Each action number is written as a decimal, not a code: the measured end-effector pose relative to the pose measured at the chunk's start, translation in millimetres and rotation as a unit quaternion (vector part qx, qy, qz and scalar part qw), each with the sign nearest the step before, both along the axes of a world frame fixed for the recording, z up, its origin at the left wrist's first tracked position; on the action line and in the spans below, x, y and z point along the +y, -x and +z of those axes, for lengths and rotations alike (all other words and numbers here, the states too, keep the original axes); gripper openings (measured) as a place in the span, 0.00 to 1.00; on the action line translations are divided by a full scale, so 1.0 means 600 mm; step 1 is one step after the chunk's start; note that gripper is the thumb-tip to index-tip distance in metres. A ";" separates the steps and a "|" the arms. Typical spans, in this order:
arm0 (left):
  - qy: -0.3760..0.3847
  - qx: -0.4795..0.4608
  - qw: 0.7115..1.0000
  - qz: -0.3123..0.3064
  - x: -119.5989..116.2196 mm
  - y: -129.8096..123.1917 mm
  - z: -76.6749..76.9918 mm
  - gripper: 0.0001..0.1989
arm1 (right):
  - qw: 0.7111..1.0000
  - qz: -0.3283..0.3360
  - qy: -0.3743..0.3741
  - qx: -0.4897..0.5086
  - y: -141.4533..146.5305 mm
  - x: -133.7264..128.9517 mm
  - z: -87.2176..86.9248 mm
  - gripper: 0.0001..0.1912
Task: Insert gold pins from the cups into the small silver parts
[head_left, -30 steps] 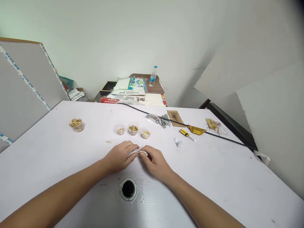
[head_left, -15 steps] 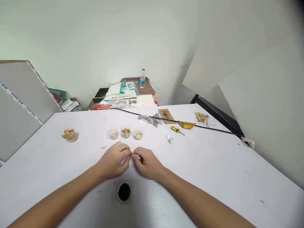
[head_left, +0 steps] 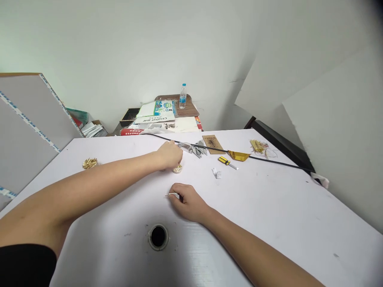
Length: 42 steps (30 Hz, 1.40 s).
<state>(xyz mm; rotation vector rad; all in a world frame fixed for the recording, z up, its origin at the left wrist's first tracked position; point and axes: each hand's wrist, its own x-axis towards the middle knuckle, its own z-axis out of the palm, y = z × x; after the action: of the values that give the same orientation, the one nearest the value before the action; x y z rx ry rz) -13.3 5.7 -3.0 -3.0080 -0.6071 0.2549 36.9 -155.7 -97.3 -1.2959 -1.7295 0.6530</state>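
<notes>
My right hand [head_left: 189, 202] is closed in a pinch on a thin white stick with a fine pin-like tip [head_left: 172, 194] that points left, just above the table. Further forward, my left hand [head_left: 170, 154] reaches down at a small clear cup of tiny brass parts [head_left: 177, 169]. Its fingers are bunched and bent downward, and the tips are partly hidden; whatever they pinch, if anything, cannot be made out. The hand and forearm cover the other small cups. Beyond the left forearm, a heap of longer brass pins [head_left: 90, 163] shows, its cup mostly hidden.
A yellow and black screwdriver [head_left: 228, 162] lies right of the cups, near a crumpled paper scrap [head_left: 216, 173]. Behind run a black cable [head_left: 158, 137], small plastic bags [head_left: 201, 149], brown card [head_left: 214, 144] and gold film [head_left: 238, 156]. A round hole [head_left: 158, 236] opens in the table [head_left: 269, 223].
My left hand has left the white stick and moved forward to the small cups. My right hand stays nearly in place, still pinching the stick. The view has shifted slightly.
</notes>
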 end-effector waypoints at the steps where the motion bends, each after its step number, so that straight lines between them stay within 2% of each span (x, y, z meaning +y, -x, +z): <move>1: -0.001 0.004 1.000 0.002 -0.001 -0.007 -0.006 0.02 | 1.000 0.001 0.000 -0.001 0.000 0.000 0.000 0.09; 5: 0.001 0.009 1.000 -0.001 -0.008 -0.016 -0.021 0.04 | 1.000 0.002 0.005 -0.004 -0.002 -0.001 0.001 0.09; 8: 0.016 -0.003 1.000 -0.001 -0.005 -0.013 -0.020 0.04 | 1.000 0.003 0.007 -0.007 -0.003 0.000 0.001 0.09; 10: 0.034 -0.008 0.999 -0.004 0.001 -0.008 -0.010 0.02 | 1.000 0.003 0.006 -0.007 -0.003 0.000 0.001 0.09; 13: 0.051 -0.027 0.998 -0.024 0.005 0.010 0.021 0.04 | 1.000 0.002 0.007 -0.002 -0.003 0.000 0.000 0.09; 16: 0.054 -0.132 0.989 -0.047 -0.009 0.047 0.050 0.07 | 1.000 -0.004 0.013 0.013 -0.002 0.001 0.000 0.09; 18: 0.091 -0.245 0.964 -0.041 -0.032 0.083 0.048 0.08 | 0.999 -0.025 0.012 0.033 -0.003 0.002 -0.001 0.09; 20: 0.173 -0.341 0.924 0.022 -0.064 0.120 0.022 0.08 | 0.996 -0.059 0.006 0.060 -0.003 0.005 -0.003 0.10; 22: 0.236 -0.418 0.871 0.103 -0.097 0.152 -0.022 0.09 | 0.993 -0.091 0.000 0.080 -0.003 0.007 -0.005 0.11; 25: 0.310 -0.461 0.815 0.165 -0.135 0.181 -0.086 0.09 | 0.992 -0.097 -0.003 0.083 -0.003 0.009 -0.006 0.11; 27: 0.360 -0.477 0.778 0.194 -0.147 0.188 -0.112 0.10 | 0.993 -0.086 -0.009 0.077 -0.001 0.008 -0.006 0.11; 29: 0.381 -0.482 0.762 0.207 -0.147 0.191 -0.122 0.10 | 0.994 -0.081 -0.013 0.065 0.000 0.006 -0.006 0.11; 31: 0.352 -0.471 0.782 0.206 -0.139 0.196 -0.124 0.09 | 0.995 -0.094 -0.013 0.043 0.002 0.004 -0.006 0.10; 34: 0.199 -0.417 0.875 0.144 -0.123 0.210 -0.127 0.07 | 0.989 -0.144 -0.003 0.018 0.003 0.003 -0.007 0.10; 36: 0.095 -0.373 0.919 0.086 -0.116 0.220 -0.133 0.07 | 0.984 -0.179 0.010 0.020 0.001 0.003 -0.007 0.11; 38: 0.043 -0.347 0.935 0.056 -0.113 0.224 -0.138 0.08 | 0.980 -0.199 0.024 0.021 -0.001 0.004 -0.008 0.12; 42: -0.007 -0.319 0.947 0.026 -0.116 0.218 -0.144 0.10 | 0.979 -0.201 0.043 -0.004 -0.004 0.008 -0.011 0.12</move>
<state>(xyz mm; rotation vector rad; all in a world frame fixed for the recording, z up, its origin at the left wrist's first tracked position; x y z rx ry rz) -144.3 -64.0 -89.7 -3.0279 -0.7110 -0.7470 39.3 -150.7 -104.1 -1.6502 -1.3966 0.4886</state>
